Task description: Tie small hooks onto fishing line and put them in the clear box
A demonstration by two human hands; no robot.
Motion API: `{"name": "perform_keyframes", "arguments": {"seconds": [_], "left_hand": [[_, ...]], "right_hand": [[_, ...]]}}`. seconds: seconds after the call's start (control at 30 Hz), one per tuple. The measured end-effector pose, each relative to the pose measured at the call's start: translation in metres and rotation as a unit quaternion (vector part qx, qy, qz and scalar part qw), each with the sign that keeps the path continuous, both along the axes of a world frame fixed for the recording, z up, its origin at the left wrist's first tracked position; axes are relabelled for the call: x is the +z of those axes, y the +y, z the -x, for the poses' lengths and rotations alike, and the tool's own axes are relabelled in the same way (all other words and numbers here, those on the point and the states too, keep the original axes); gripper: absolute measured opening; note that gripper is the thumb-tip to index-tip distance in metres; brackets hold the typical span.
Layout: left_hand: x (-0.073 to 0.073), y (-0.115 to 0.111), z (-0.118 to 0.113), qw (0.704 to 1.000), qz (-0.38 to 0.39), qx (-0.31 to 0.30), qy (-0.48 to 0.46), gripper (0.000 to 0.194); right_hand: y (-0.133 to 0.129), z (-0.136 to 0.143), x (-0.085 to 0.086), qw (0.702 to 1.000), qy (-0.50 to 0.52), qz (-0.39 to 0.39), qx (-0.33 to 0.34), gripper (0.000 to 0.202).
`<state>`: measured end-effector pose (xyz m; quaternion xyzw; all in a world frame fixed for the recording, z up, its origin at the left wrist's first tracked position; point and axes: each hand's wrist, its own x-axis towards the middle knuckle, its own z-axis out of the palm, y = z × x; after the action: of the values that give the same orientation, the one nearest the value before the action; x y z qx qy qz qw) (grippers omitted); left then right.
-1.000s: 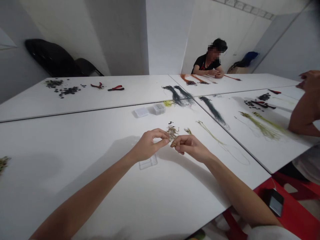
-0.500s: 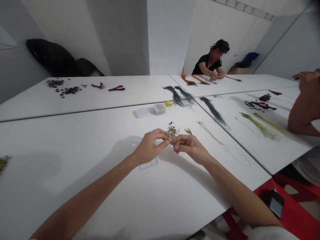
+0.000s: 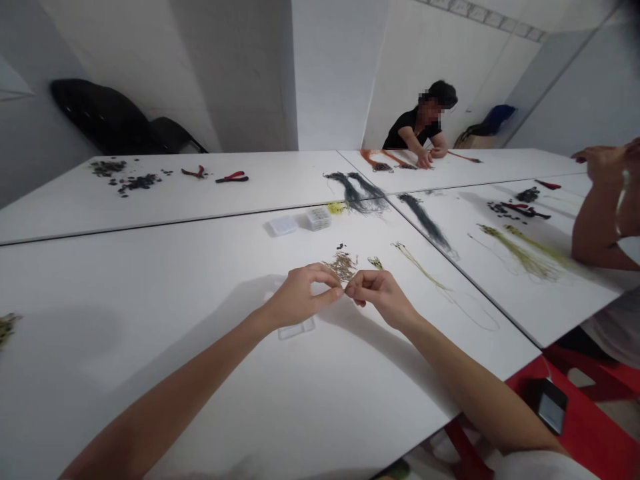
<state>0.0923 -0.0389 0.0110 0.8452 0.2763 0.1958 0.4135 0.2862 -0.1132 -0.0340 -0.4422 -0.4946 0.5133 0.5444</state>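
Note:
My left hand point(image 3: 306, 292) and my right hand point(image 3: 379, 293) meet fingertip to fingertip above the white table, each closed in a pinch. What lies between the fingertips is too small to name. Just behind them is a loose pile of small brass-coloured metal pieces point(image 3: 342, 265), with a few tiny black pieces point(image 3: 341, 247) beyond it. Partly under my left hand lies a clear plastic tray point(image 3: 297, 329). To the right of the pile sit a small dark-and-yellow bundle point(image 3: 375, 263) and some yellow-green cords point(image 3: 420, 267).
Clear plastic boxes point(image 3: 319, 219) stand farther back, near dark thread bundles point(image 3: 350, 190). Red-handled pliers point(image 3: 233, 177) and black pieces point(image 3: 137, 183) lie on the far table. One person point(image 3: 425, 127) sits opposite; another person's arm point(image 3: 603, 213) is at right. A phone point(image 3: 553, 405) rests on a red stool.
My fingertips have drawn closer together and shifted slightly down. The thin piece seen between them earlier is now mostly hidden. The view has shifted a little.

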Motion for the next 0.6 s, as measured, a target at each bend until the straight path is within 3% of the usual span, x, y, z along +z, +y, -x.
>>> {"name": "perform_keyframes", "arguments": {"seconds": [0.13, 0.3, 0.6], "left_hand": [[-0.0012, -0.0012, -0.0011, 1.000, 0.001, 0.002, -0.005, 0.020], [-0.0024, -0.0002, -0.0021, 0.998, -0.010, 0.048, -0.030, 0.020], [-0.0077, 0.0006, -0.0051, 0.993, -0.104, 0.046, 0.017, 0.021]], "right_hand": [[0.0011, -0.0002, 0.0020, 1.000, 0.013, 0.008, 0.009, 0.006], [0.0010, -0.0002, 0.0036, 0.999, 0.024, 0.031, 0.037, 0.012], [-0.0032, -0.0080, 0.0086, 0.978, -0.196, -0.050, -0.051, 0.013]]}}
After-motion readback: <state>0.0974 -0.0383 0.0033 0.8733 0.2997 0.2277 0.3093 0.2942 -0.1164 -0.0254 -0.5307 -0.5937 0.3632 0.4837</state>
